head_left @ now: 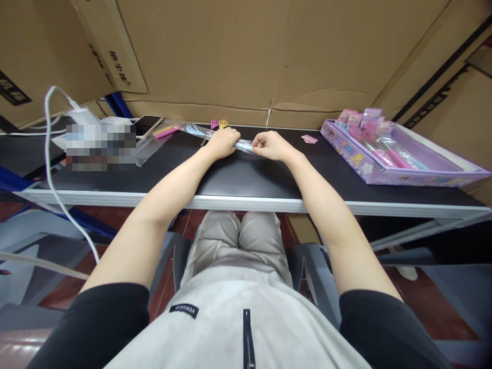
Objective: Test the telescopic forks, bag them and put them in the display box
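Note:
Both my hands rest on the black tabletop, closed on the same long thin item in a clear plastic sleeve. My left hand wraps round its middle; the sleeve's free end sticks out to the left. My right hand pinches the blue tip at the right end. Just behind my left hand lie two small hand-shaped toys, one pink and one yellow.
A purple display box with pink and blue packaged items stands at the right. A small pink scrap lies near it. At the left are a phone, clear bags, a pink stick and a white charger cable. Cardboard boxes wall the back.

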A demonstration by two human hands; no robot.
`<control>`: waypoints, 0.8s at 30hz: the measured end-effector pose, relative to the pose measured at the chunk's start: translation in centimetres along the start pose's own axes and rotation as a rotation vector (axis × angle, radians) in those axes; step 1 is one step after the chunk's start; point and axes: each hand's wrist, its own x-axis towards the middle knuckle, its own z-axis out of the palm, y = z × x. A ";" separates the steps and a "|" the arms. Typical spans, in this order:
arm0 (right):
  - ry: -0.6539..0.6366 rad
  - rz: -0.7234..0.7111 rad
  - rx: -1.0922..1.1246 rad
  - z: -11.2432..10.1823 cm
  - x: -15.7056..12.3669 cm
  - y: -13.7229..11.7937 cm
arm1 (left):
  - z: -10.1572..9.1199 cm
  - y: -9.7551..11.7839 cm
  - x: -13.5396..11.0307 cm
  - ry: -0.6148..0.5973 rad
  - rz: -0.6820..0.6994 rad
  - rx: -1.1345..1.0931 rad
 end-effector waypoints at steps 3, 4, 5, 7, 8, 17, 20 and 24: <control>-0.007 0.008 0.004 0.0 0.0 -0.2 | 0.2 -0.2 0.1 0.008 0.027 0.008; -0.009 0.009 0.006 -0.1 -0.1 -0.3 | 0.3 -0.2 0.1 0.005 0.031 0.011; -0.011 0.010 0.009 -0.1 -0.1 -0.4 | 0.3 -0.2 0.1 0.002 0.033 0.015; -0.015 0.011 0.017 -0.1 -0.1 -0.5 | 0.4 -0.3 0.2 0.004 0.041 0.018; -0.017 0.011 0.023 -0.2 -0.2 -0.6 | 0.4 -0.3 0.2 0.009 0.047 0.018; -0.058 0.032 0.074 -0.2 -0.4 -1.3 | 1.4 -0.6 0.6 0.048 0.098 0.020; -0.071 0.030 0.102 -0.2 -0.5 -1.5 | 1.9 -0.7 0.7 0.073 0.135 0.005; -0.079 0.016 0.128 -0.4 -0.8 -2.1 | 2.4 -0.7 0.7 0.112 0.177 -0.004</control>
